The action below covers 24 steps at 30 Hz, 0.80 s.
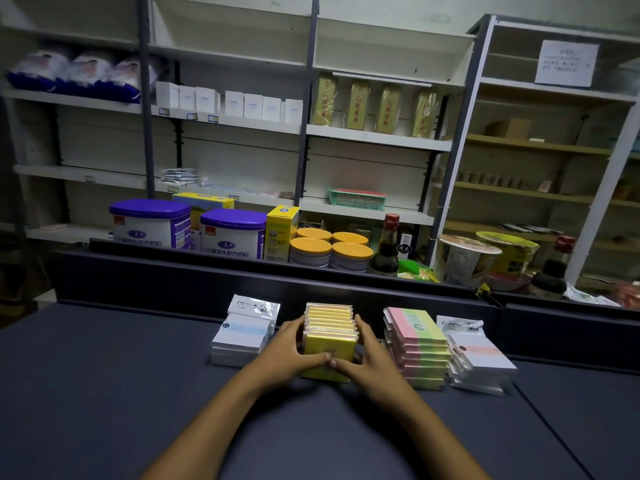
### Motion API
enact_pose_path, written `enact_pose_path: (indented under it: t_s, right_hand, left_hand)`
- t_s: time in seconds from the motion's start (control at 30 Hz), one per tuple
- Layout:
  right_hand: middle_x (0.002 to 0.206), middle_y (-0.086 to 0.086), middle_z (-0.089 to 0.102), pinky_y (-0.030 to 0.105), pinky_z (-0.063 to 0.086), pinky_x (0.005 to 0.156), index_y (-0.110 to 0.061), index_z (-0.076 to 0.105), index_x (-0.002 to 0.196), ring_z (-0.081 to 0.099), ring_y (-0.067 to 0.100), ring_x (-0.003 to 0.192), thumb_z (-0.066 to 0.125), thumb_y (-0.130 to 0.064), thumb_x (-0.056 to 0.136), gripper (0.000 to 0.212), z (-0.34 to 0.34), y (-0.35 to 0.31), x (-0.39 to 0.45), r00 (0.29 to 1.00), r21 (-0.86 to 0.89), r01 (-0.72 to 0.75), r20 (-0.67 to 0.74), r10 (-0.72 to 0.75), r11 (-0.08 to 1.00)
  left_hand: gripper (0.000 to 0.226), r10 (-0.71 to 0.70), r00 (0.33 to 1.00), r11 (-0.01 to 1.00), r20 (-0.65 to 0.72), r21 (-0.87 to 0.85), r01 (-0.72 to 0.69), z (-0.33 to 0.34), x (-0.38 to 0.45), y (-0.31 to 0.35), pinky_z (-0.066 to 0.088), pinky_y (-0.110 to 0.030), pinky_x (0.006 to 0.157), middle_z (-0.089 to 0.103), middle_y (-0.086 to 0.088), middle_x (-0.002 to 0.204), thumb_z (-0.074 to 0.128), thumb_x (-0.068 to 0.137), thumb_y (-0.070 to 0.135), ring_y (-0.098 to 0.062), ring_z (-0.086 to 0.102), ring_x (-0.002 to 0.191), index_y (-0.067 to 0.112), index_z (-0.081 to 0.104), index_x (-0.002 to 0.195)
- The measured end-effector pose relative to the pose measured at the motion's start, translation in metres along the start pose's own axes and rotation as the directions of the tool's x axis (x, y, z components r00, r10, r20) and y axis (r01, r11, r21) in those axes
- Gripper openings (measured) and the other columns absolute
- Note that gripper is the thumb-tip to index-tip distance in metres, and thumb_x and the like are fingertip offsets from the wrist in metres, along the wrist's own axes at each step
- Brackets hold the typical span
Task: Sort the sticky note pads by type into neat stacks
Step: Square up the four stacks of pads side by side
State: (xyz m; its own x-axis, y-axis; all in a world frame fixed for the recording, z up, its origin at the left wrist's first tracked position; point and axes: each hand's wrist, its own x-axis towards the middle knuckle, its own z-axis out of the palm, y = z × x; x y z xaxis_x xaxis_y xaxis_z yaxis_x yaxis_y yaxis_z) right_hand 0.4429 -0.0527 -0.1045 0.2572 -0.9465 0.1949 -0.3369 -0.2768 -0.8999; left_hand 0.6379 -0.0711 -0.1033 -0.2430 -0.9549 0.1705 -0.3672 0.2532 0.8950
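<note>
— On the dark table (104,393), what sits in the middle?

— Four stacks of sticky note pads in a row, close to the raised back edge. Middle-left is the yellow stack (329,337), and both hands are on it.

— How are the hands placed?

— The left hand (289,351) cups the stack's left side and the right hand (369,355) cups its right side. Each hand's fingers are curled round the stack, pressing inward, and the two thumbs nearly meet across the near face of the stack.

— And the other stacks?

— Just left of the left hand stands a stack of white pads with a pale blue band (244,336), in clear wrappers. Just right of the right hand is the pink-and-green stack (417,348), its pads slightly stepped. Beside that, at the far right, is a stack of white pads with a pinkish band (479,358), also wrapped.

— Anything behind?

— Beyond the table's back edge stand two purple-lidded tins (194,230), orange-lidded jars (330,251), a dark bottle (386,247), and shelving (377,136) holding boxes.
</note>
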Motion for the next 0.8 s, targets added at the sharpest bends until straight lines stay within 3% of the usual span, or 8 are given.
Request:
enact_pose_path:
  t_s: [0.1,0.17,0.23,0.33,0.4,0.6,0.7,0.8]
  right_hand:
    - [0.133,-0.019,0.047,0.011,0.052,0.082,-0.02,0.014,0.157,0.057,-0.016,0.109,0.082,-0.003,0.077,0.106,-0.005,-0.003,-0.001,1.0,0.027,-0.008,-0.015,0.009,1.0]
    - [0.131,-0.018,0.044,0.007,0.049,0.079,-0.021,0.013,0.156,0.054,-0.023,0.106,0.085,-0.003,0.072,0.111,-0.01,-0.004,-0.001,0.999,0.057,0.001,-0.037,0.001,0.998]
    - [0.129,-0.022,0.042,0.006,0.048,0.083,-0.026,0.015,0.156,0.051,-0.02,0.11,0.087,-0.005,0.07,0.114,-0.013,-0.005,-0.001,0.998,0.071,0.013,-0.066,-0.008,0.997]
    - [0.133,-0.01,0.049,0.02,0.052,0.095,-0.036,0.022,0.153,0.056,0.004,0.12,0.09,-0.013,0.067,0.111,-0.015,-0.007,-0.001,0.998,0.081,0.023,-0.056,-0.019,0.996]
    - [0.136,-0.002,0.052,0.028,0.053,0.097,-0.036,0.03,0.149,0.059,0.01,0.12,0.089,-0.023,0.063,0.105,-0.014,-0.008,-0.001,1.0,0.08,0.015,-0.015,-0.014,0.997]
    - [0.14,-0.003,0.052,0.028,0.051,0.1,-0.029,0.042,0.138,0.055,0.003,0.124,0.089,-0.035,0.059,0.092,-0.009,-0.003,0.0,1.0,-0.013,-0.01,0.025,0.01,1.0]
    - [0.134,-0.008,0.058,0.036,0.051,0.102,-0.031,0.039,0.136,0.057,0.001,0.121,0.089,-0.032,0.062,0.089,-0.008,-0.003,-0.002,0.999,-0.061,-0.028,0.032,0.03,0.998]
    - [0.133,-0.014,0.057,0.032,0.051,0.102,-0.032,0.028,0.143,0.058,0.0,0.12,0.084,-0.025,0.068,0.094,-0.006,-0.004,-0.005,0.998,-0.105,-0.014,0.057,0.02,0.994]
  left_hand:
    - [0.094,-0.012,1.0,0.997,-0.023,-0.081,0.01,0.002,-0.001,0.001,0.049,-0.03,0.102,0.044,-0.001,0.143,0.087,0.071,0.02,-0.015,0.053,0.124,0.019,0.033,0.147]
    - [0.1,0.005,0.998,0.996,-0.06,-0.088,-0.01,0.002,-0.002,0.005,0.046,-0.034,0.106,0.043,0.001,0.144,0.09,0.066,0.022,-0.016,0.049,0.127,0.021,0.03,0.147]
    - [0.111,0.039,0.995,0.996,-0.09,-0.071,-0.045,0.0,-0.004,0.012,0.043,-0.038,0.109,0.043,0.003,0.144,0.093,0.06,0.032,-0.017,0.046,0.13,0.023,0.027,0.149]
    - [0.124,0.096,0.99,0.994,-0.099,-0.039,-0.1,-0.006,-0.006,0.023,0.041,-0.042,0.11,0.042,0.006,0.139,0.088,0.044,0.051,-0.016,0.044,0.13,0.03,0.025,0.149]
    - [0.123,0.125,0.988,0.991,-0.088,-0.039,-0.129,-0.007,-0.006,0.025,0.041,-0.041,0.11,0.042,0.008,0.137,0.087,0.043,0.052,-0.014,0.044,0.129,0.034,0.024,0.147]
    - [0.126,0.159,0.987,0.987,-0.021,0.029,-0.158,-0.008,-0.004,0.022,0.044,-0.039,0.108,0.043,0.015,0.134,0.089,0.047,0.046,-0.01,0.046,0.127,0.041,0.016,0.15]
    - [0.13,0.173,0.985,0.983,0.014,0.062,-0.174,-0.008,-0.003,0.02,0.045,-0.039,0.107,0.045,0.019,0.132,0.09,0.051,0.044,-0.008,0.047,0.126,0.045,0.007,0.152]
    - [0.133,0.154,0.988,0.988,0.027,0.025,-0.155,-0.003,-0.003,0.017,0.046,-0.034,0.106,0.046,0.015,0.133,0.093,0.056,0.035,-0.009,0.049,0.125,0.045,0.002,0.152]
